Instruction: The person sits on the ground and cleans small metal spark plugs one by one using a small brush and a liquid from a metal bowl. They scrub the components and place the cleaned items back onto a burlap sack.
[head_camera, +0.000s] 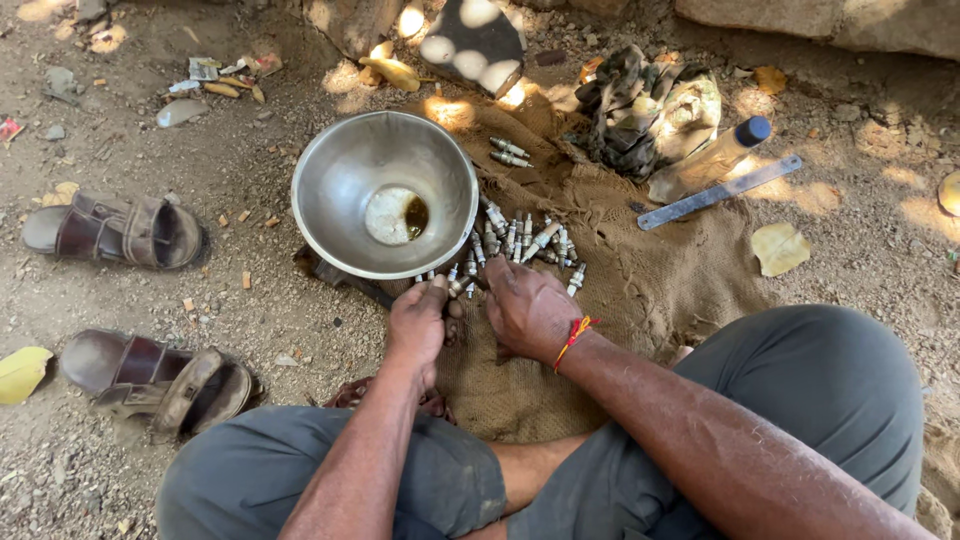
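One head-worn camera looks steeply down from close above a seated person's lap onto the sacking (640, 290) and dirt ground (200, 190) ahead.

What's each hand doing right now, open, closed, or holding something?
Left hand: fingers curled around a small spark plug beside the metal bowl.
Right hand: knuckles up, fingers bent down onto the sacking near the spark plugs; whether it grips anything cannot be told.

The ground (250, 190) is dry dirt. A brown sack cloth (650, 280) lies on it. On the cloth sit a metal bowl (340, 170), many spark plugs (520, 240), a rag (650, 105), a bottle (710, 160) and a metal strip (720, 192). 2 sandals (115, 230) lie on the dirt beside it.
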